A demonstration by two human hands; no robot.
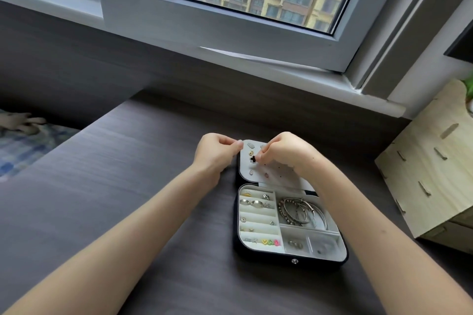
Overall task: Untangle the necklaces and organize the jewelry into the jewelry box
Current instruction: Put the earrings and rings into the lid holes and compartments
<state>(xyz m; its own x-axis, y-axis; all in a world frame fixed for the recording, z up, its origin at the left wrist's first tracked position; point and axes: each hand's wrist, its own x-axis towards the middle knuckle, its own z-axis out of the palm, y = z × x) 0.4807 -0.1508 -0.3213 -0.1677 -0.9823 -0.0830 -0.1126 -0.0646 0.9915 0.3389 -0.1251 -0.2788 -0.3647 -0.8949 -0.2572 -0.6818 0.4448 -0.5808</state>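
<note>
A dark jewelry box (294, 261) lies open on the dark wooden table, its white lid panel (279, 174) folded back toward the window. Several stud earrings sit in the panel's holes. My left hand (217, 153) pinches the panel's far left corner. My right hand (284, 152) pinches a small black earring (254, 159) against the panel. In the tray, rings and small earrings fill the slotted rows (258, 220) on the left. Silver bangles (302, 212) lie in the upper right compartment, and smaller pieces sit in the two lower ones.
A light wooden box (432, 169) with slots stands at the table's right edge. A window and its sill (281, 66) run behind the table. A checked fabric (25, 146) lies beyond the table's left edge.
</note>
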